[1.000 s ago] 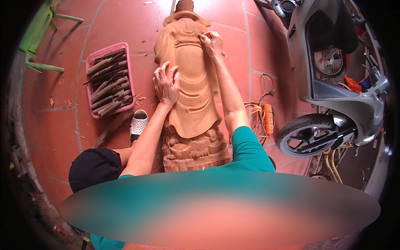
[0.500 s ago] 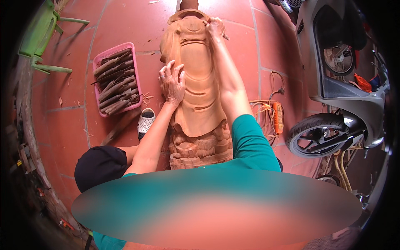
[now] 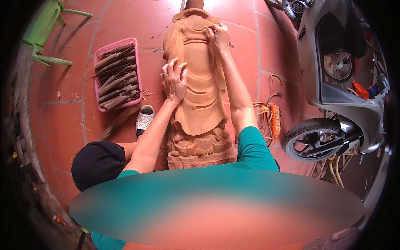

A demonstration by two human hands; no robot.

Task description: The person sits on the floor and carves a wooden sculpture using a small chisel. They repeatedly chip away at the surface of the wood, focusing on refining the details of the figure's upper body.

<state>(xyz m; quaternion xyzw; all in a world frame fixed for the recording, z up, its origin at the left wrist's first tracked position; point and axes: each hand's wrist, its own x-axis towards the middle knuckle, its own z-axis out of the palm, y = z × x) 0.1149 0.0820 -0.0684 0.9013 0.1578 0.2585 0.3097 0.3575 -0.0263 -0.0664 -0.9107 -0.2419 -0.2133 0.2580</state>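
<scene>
Resting open, fingers loosely spread, gripping nothing: left hand [image 3: 174, 83] on the left flank of the light-brown carved wooden statue [image 3: 198, 62], which lies lengthwise on the red tile floor [image 3: 246, 52]. Right hand [image 3: 218, 36] curled closed at the statue's upper right chest, on what looks like a slim brown tool [image 3: 231, 44]. Robe folds [image 3: 201, 99] and relief base [image 3: 200, 151] look cut; can't tell what's left at the chest. Most room right of the statue's upper half; pink plastic basket [image 3: 139, 79] left, orange power strip [image 3: 275, 121] lower right.
</scene>
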